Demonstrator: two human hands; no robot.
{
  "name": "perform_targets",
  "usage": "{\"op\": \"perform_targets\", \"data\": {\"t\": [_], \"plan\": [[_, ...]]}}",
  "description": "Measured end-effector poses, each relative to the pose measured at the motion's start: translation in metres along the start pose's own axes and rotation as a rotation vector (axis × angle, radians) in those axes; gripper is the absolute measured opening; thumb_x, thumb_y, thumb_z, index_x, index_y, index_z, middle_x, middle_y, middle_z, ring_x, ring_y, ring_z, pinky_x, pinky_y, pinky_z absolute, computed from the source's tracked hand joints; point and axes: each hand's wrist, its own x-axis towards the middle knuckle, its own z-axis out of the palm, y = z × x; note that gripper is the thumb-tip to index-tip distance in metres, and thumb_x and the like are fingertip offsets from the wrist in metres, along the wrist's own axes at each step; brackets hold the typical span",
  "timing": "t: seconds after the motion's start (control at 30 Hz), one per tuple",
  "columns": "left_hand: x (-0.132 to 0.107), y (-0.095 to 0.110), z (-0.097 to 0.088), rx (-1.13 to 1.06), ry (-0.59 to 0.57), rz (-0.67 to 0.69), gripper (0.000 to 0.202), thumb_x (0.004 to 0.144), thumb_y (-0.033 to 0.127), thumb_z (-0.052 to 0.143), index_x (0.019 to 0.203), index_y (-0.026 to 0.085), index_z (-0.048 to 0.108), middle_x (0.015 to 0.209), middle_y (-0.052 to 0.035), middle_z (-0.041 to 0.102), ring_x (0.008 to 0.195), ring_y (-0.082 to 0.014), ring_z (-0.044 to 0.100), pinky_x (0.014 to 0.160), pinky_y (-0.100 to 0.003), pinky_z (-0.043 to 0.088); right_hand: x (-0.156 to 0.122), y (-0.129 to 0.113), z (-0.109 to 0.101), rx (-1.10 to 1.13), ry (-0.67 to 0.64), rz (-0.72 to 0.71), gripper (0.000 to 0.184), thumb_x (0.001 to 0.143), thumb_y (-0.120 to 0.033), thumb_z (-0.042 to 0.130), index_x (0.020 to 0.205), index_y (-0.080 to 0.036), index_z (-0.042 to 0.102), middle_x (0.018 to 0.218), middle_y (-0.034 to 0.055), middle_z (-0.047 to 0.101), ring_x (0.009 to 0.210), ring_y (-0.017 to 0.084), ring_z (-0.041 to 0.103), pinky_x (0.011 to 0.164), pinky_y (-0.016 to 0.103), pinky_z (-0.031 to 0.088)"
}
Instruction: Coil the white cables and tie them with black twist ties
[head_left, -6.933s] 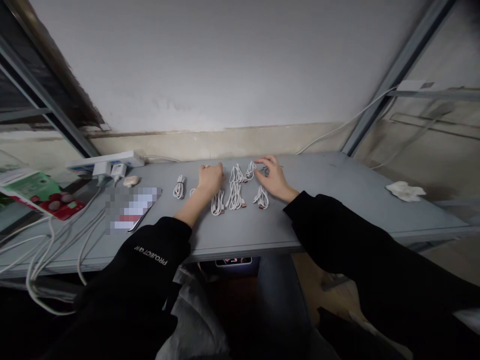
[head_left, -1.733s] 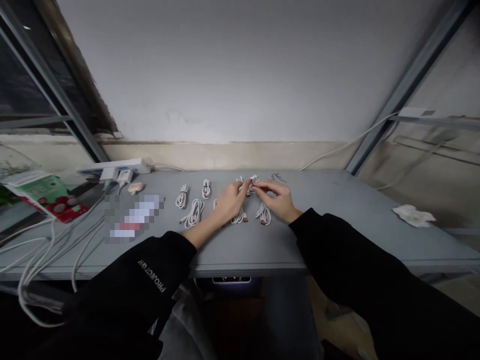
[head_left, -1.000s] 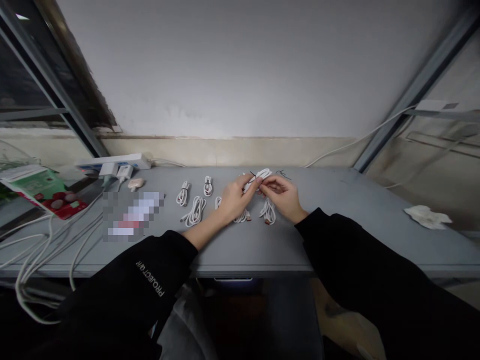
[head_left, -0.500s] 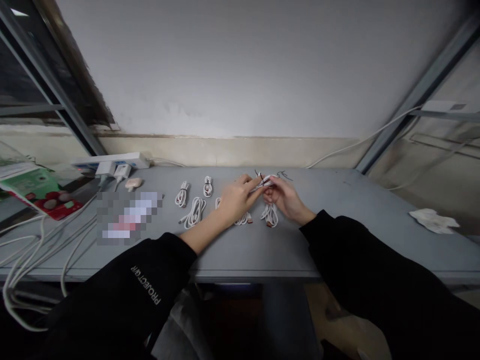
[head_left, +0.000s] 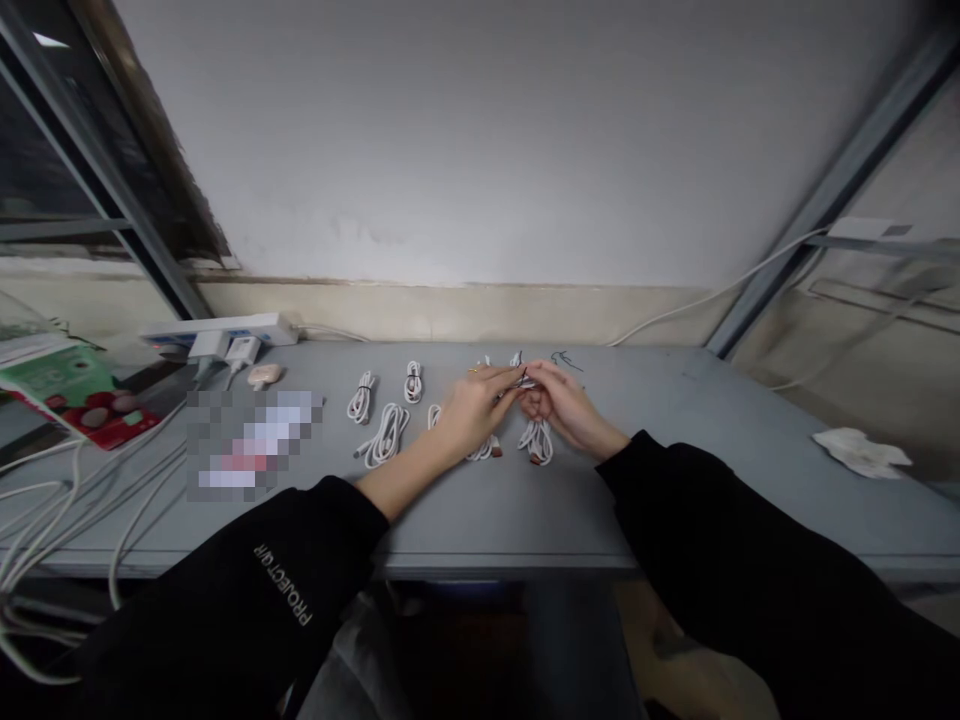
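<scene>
Head camera looks down on both hands meeting above the grey counter [head_left: 675, 480]. The left hand [head_left: 472, 408] and the right hand [head_left: 566, 412] are each closed to a fingertip pinch on a white cable [head_left: 527, 383], lifted just off the surface, with a black wire tie [head_left: 517, 361] at its end; the exact grip is too small to tell. Holding it up seems to keep it clear of the coiled white charging cables [head_left: 386, 435], which lie spaced apart, apparently against tangling. A dark wire [head_left: 566, 360] lies just beyond the fingers.
</scene>
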Motion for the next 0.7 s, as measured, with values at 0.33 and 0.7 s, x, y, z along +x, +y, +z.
{"op": "perform_targets", "data": {"t": [0.33, 0.7], "plan": [[0.002, 0.007, 0.002, -0.390, 0.168, -0.313, 0.030, 0.074, 0.009, 0.071, 0.102, 0.018, 0.064, 0.095, -0.0064, 0.073, 0.093, -0.0192, 0.068, 0.086, -0.036, 0.052, 0.001, 0.002, 0.000, -0.036, -0.036, 0.048, 0.040, 0.073, -0.054, 0.072, 0.079, -0.020, 0.053, 0.058, -0.0058, 0.053, 0.042, 0.006, 0.045, 0.038, 0.021, 0.027], [0.006, 0.009, 0.001, -0.561, 0.195, -0.461, 0.006, 0.071, 0.023, 0.074, 0.068, 0.018, 0.072, 0.073, -0.0033, 0.074, 0.074, -0.0181, 0.066, 0.075, -0.032, 0.050, -0.002, 0.005, 0.002, -0.184, 0.049, -0.058, 0.045, 0.069, -0.058, 0.074, 0.077, -0.019, 0.053, 0.049, -0.0061, 0.048, 0.039, 0.006, 0.039, 0.039, 0.022, 0.027]]}}
